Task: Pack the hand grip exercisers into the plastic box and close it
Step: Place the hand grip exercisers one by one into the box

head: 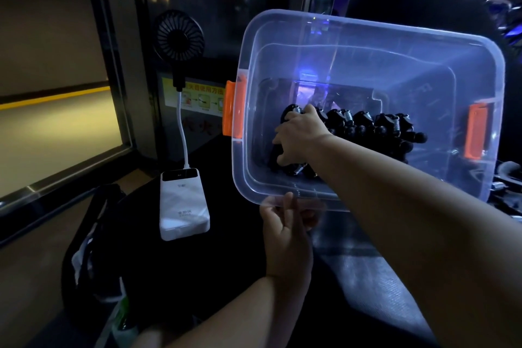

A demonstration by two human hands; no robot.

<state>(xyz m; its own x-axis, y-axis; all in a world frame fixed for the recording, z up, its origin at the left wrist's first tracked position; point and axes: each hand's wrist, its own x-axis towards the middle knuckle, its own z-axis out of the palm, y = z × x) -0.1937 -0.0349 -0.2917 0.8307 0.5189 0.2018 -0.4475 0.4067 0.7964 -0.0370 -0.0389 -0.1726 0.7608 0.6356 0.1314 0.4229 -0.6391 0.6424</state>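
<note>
The plastic box [423, 70] is pinched at its rim by the left hand [285, 234], an exerciser [291, 110] inside clasped by the right hand [299, 135]. At nine o'clock on the dark worktop [226, 277], a power bank [183, 206] is set.

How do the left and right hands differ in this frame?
The left hand pinches the box at its near rim, from outside; the right hand reaches inside it. The left hand holds only the box; the right hand grips one of the black exercisers. Both are bare and busy with the task's things.
</note>
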